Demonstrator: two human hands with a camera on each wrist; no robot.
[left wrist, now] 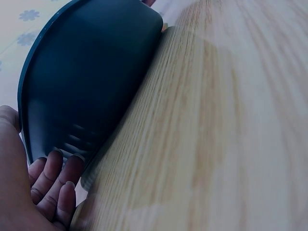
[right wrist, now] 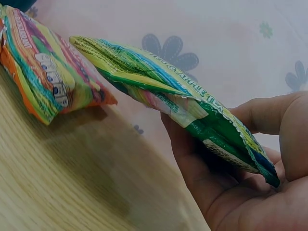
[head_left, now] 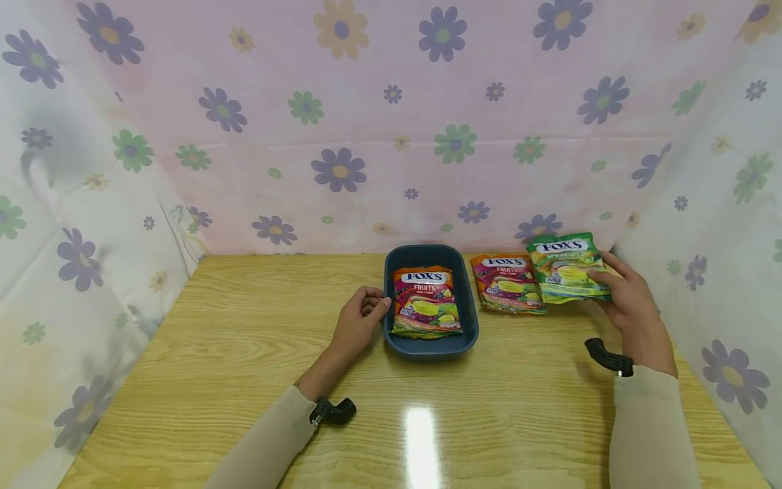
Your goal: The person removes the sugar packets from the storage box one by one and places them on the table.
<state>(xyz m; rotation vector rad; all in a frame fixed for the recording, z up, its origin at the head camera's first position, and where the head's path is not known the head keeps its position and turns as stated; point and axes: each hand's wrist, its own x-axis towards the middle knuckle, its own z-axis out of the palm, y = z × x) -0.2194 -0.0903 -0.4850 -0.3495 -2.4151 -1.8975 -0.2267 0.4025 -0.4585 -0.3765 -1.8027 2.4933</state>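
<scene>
My right hand (head_left: 632, 299) grips a green Fox's candy packet (head_left: 567, 268) by its right side, thumb on the front and fingers behind. From the right wrist camera the green packet (right wrist: 192, 106) appears edge-on, raised off the table. A dark blue plastic tub (head_left: 431, 349) stands at the middle, with a purple-and-orange Fox's Fruits candy packet (head_left: 425, 305) lying inside it. On the tub's left rim my left hand (head_left: 360, 316) holds on; the left wrist view has its thumb at the rim and its curled fingers (left wrist: 48, 180) against the outer wall.
A second Fox's Fruits packet (head_left: 506, 285) lies on the wooden table (head_left: 275, 326) just right of the tub, partly overlapped by the green packet in the head view. Flower-patterned cloth (head_left: 391, 136) hangs behind and along both sides. Black mounts sit on both wrists.
</scene>
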